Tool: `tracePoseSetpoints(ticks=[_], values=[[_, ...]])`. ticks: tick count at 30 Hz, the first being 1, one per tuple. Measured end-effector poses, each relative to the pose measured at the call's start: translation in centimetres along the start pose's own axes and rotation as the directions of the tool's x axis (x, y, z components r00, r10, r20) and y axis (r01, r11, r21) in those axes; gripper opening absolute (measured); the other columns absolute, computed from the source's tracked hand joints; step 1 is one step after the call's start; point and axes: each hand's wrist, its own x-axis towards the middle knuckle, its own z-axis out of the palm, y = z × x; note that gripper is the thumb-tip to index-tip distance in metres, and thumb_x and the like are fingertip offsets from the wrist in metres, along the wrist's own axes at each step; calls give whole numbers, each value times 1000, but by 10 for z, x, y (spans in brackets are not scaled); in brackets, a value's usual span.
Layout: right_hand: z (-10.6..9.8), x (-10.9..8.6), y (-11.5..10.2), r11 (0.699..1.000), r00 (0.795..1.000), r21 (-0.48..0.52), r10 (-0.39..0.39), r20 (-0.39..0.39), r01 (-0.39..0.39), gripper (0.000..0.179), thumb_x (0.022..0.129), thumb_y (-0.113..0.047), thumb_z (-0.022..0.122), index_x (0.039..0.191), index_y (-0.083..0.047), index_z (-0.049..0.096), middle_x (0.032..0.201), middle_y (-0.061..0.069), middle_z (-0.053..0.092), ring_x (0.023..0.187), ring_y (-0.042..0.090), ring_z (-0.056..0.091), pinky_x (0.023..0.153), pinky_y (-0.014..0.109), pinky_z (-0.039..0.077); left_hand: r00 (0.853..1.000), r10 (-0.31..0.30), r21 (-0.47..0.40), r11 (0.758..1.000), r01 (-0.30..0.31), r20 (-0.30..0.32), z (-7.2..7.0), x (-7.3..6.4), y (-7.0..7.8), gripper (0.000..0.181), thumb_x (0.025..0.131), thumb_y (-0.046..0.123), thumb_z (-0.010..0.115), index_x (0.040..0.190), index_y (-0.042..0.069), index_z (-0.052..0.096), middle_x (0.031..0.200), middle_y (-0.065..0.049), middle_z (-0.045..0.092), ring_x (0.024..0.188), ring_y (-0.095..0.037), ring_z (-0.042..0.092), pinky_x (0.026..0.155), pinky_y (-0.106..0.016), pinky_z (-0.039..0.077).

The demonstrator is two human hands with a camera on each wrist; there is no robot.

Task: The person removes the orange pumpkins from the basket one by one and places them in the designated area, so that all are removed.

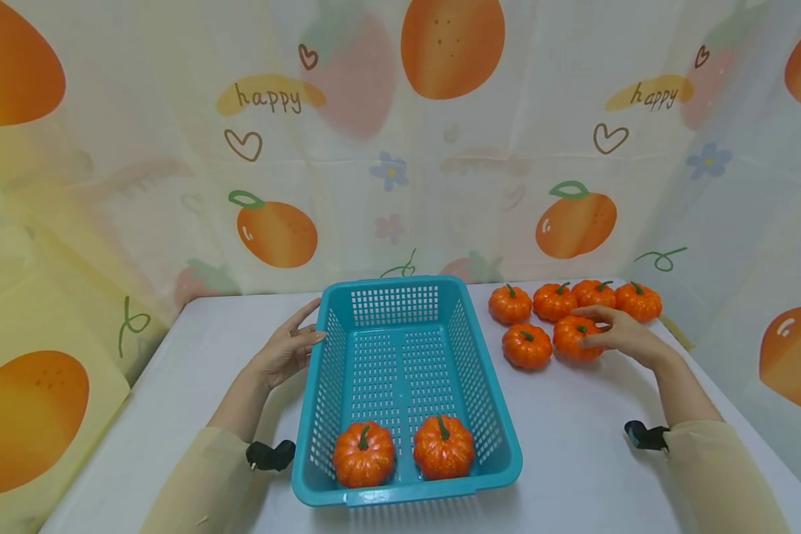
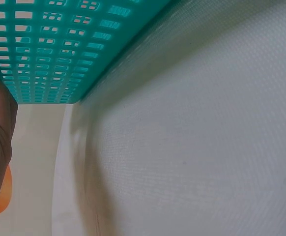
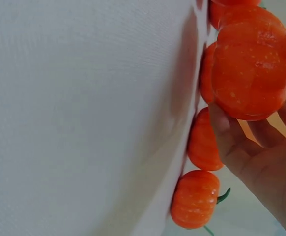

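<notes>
A blue-green plastic basket (image 1: 400, 356) with perforated walls stands on the table; two small orange pumpkins, one (image 1: 364, 454) on the left and one (image 1: 443, 447) on the right, sit at its near end. Against the basket's left rim rests my left hand (image 1: 283, 354), its fingers extended and spread, partly cut off in the left wrist view. My right hand (image 1: 624, 335) grips a small orange pumpkin (image 3: 251, 64) at the right of the table, thumb on one side and fingers on the other. Beside it is another pumpkin (image 1: 526, 346).
Behind the gripped pumpkin, several more small pumpkins (image 1: 509, 304) form a row near the table's back edge. A white cloth (image 1: 561, 460) covers the table. At the back hangs a fruit-printed curtain (image 1: 440, 178).
</notes>
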Motion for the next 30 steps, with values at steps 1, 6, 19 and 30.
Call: tracePoseSetpoints(ticks=[1,6,19,30], values=[[1,0,0,1000,1000,0,1,1,-1,63,90,-28,65,146,-8,44,146,26,43,114,33,51,82,29,49,1000,2,1,1000,-2,0,0,0,0,80,99,8,57,160,25,8,117,0,59,87,-10,72,82,-28,61],[4,2,4,1000,1000,-1,3,7,-3,63,90,-28,65,146,-7,43,146,26,44,111,29,52,81,29,50,1000,6,-5,1000,-6,7,-1,1,-2,79,99,8,56,160,26,9,116,1,59,86,-10,72,82,-27,61],[10,2,8,1000,999,-12,21,25,-21,66,89,-29,65,147,-5,42,149,28,38,119,36,50,81,29,51,1000,10,-19,1000,-10,18,-1,1,-1,80,99,7,56,160,24,7,119,-2,58,87,-11,72,81,-27,61],[11,2,9,1000,999,-8,30,28,-29,70,90,-36,66,148,-6,39,150,29,37,123,39,48,85,34,53,1000,5,-33,999,-5,20,0,0,2,81,99,6,55,160,23,5,116,-1,59,84,-10,72,79,-27,61]])
